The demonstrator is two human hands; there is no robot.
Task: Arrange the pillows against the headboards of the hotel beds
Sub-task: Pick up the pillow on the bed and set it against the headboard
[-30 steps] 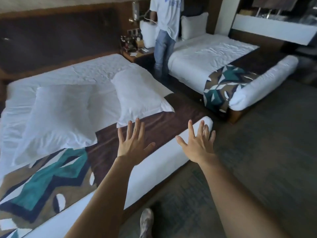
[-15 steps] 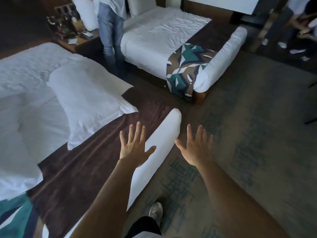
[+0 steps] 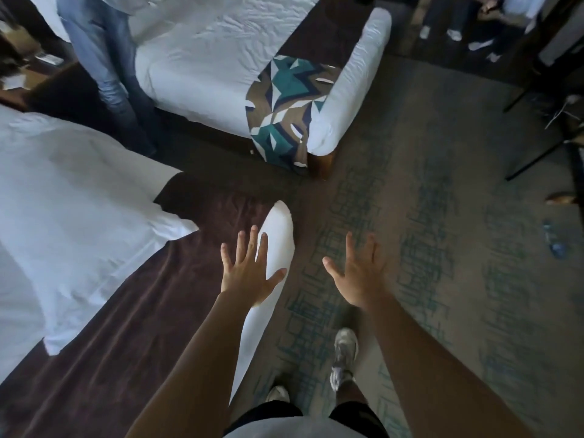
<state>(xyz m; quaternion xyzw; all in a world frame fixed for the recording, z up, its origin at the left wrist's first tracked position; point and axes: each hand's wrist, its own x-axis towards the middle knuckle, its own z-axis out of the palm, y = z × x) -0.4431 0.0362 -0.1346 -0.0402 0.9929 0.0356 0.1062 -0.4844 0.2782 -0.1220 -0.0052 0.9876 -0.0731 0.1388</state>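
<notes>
A large white pillow (image 3: pixel 76 197) lies flat on the near bed at the left, partly over the dark brown bed runner (image 3: pixel 120 327). My left hand (image 3: pixel 249 273) hovers with fingers spread above the near bed's foot corner (image 3: pixel 278 235), holding nothing. My right hand (image 3: pixel 357 273) is spread above the carpet to the right, also holding nothing. The second bed (image 3: pixel 221 49) stands at the top, with a patterned teal and brown runner (image 3: pixel 284 105) near its foot. Both headboards are out of view.
A person in blue jeans (image 3: pixel 107 67) stands in the gap between the two beds, by a wooden nightstand (image 3: pixel 22 80). Other people's feet (image 3: pixel 455 34) and dark furniture legs (image 3: pixel 537 147) are at the upper right. Patterned carpet (image 3: pixel 442 248) covers the floor.
The view has swung right and down, away from the near bed's head. The pillows have slid leftward out of frame, and more carpet and my own feet show. Both hands stay spread.
</notes>
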